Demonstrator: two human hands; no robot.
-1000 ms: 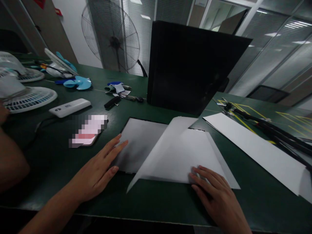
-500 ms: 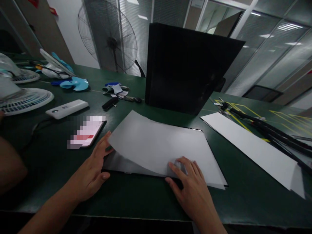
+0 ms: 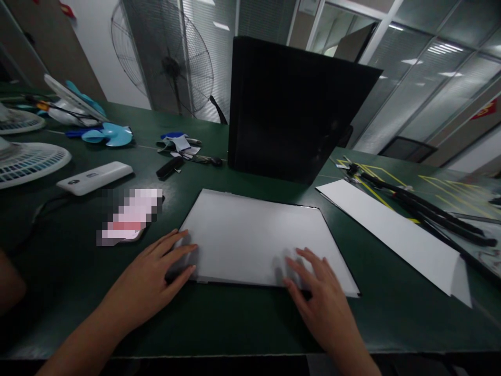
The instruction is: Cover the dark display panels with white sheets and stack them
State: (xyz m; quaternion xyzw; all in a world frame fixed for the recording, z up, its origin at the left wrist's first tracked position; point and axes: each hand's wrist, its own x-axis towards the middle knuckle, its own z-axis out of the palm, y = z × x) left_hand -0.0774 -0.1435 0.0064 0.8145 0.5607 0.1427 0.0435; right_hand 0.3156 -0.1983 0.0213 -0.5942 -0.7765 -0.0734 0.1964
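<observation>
A white sheet (image 3: 250,237) lies flat on a thin dark-edged panel on the green table. At its left edge is my left hand (image 3: 156,271), fingers apart, fingertips over the sheet's border. My right hand (image 3: 319,287) rests near the front right edge with its fingers spread and nothing held. Left of the panel lies a phone (image 3: 135,214) with a blurred screen. Farther right, a long white strip (image 3: 391,235) lies at an angle.
A large black box-like object (image 3: 293,109) stands behind the panel. White fan parts (image 3: 31,162), a white power bank (image 3: 96,177), blue fan blades (image 3: 109,134) and small tools occupy the left. Black cables (image 3: 434,209) lie right. A person's arm (image 3: 10,284) shows at far left.
The sheet's raised left side has come down flat onto the panel. My left hand has let go of its corner, and my right hand has lifted slightly. The view has shifted a little.
</observation>
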